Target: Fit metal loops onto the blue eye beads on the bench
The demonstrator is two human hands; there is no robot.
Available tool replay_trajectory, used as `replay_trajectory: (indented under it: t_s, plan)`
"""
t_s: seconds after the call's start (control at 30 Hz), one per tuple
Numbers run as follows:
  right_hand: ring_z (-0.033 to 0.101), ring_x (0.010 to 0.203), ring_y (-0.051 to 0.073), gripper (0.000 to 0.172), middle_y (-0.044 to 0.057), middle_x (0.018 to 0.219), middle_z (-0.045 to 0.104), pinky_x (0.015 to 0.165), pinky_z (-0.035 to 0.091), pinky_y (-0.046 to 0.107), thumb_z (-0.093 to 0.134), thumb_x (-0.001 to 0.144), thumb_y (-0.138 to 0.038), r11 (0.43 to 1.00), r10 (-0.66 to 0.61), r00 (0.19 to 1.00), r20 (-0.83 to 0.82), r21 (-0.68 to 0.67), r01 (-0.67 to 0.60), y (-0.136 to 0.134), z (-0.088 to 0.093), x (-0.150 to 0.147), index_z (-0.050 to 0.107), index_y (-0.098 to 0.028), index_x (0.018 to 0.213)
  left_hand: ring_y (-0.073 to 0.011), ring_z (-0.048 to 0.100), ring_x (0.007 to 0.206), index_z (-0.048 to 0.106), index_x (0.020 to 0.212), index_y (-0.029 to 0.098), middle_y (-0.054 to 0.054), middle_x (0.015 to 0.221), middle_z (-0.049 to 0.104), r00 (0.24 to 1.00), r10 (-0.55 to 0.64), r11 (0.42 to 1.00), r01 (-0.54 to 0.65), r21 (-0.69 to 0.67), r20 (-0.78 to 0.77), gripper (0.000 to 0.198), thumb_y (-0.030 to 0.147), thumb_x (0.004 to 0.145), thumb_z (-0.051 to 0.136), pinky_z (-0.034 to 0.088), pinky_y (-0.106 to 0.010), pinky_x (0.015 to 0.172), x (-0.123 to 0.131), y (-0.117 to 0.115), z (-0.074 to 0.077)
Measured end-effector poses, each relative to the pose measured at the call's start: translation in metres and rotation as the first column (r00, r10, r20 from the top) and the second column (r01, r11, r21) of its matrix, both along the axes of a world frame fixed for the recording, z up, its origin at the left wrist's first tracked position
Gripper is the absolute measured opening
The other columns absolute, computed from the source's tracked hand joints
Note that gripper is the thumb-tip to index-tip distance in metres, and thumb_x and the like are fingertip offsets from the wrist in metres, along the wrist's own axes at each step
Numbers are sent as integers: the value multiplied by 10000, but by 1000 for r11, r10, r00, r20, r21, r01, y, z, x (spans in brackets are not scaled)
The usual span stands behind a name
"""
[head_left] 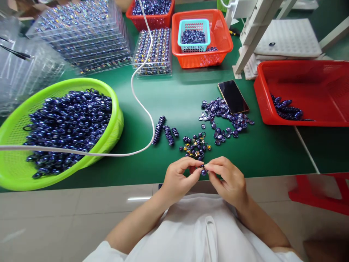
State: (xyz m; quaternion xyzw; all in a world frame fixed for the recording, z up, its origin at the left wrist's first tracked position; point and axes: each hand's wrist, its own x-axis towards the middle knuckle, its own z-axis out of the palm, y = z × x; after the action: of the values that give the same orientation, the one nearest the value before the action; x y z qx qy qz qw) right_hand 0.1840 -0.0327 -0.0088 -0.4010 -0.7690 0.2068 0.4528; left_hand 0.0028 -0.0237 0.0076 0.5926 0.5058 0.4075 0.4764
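Note:
At the table's front edge, my left hand (182, 176) and my right hand (227, 178) meet, fingertips pinched on one small dark blue, shiny bead piece (203, 171). Part of it is hidden by the fingers. Just beyond them lies a small heap of similar bead pieces with gold parts (196, 145). Flat dark purple caps (218, 109) are scattered farther right, beside a phone (233, 96). Left of the heap rest three stacked rows of dark rings (159, 130).
A lime green basket (117, 120) full of dark looped pieces stands left, with a white cable (147, 109) crossing it. Behind are stacked clear trays (87, 40), an orange basket (201, 60) and a smaller turquoise one (194, 47). A red bin (305, 83) sits right, near a metal post (248, 43).

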Motion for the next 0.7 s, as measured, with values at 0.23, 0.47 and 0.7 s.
replay_trajectory:
  t_s: [0.23, 0.47, 0.7]
  plan:
    - [644, 849, 170, 331, 64, 942, 670, 731, 552, 298, 603, 837, 13, 1000, 2, 1000, 25, -14, -2, -1, 4, 0, 618, -208, 1084, -189, 676, 734, 738, 841, 142, -90, 806, 739, 997, -59, 995, 63, -79, 51, 102, 160, 805, 645, 544, -284, 659, -1, 2, 0]
    - [611, 715, 120, 225, 2, 858, 640, 649, 522, 243, 610, 856, -56, 967, -102, 988, -117, -244, 71, -2, 6, -5, 617, -226, 1003, -178, 668, 730, 738, 857, 148, -83, 808, 723, 990, 3, 997, 7, -72, 139, 79, 184, 808, 687, 544, -282, 674, 4, -1, 0]
    - [600, 660, 115, 158, -13, 800, 645, 595, 501, 232, 587, 865, -91, 954, -108, 986, -127, -292, 67, -4, 5, -6, 637, -226, 929, -176, 659, 712, 739, 862, 166, -71, 779, 711, 996, -2, 999, 6, -34, 93, 76, 203, 829, 681, 526, -276, 657, 5, -4, 1]
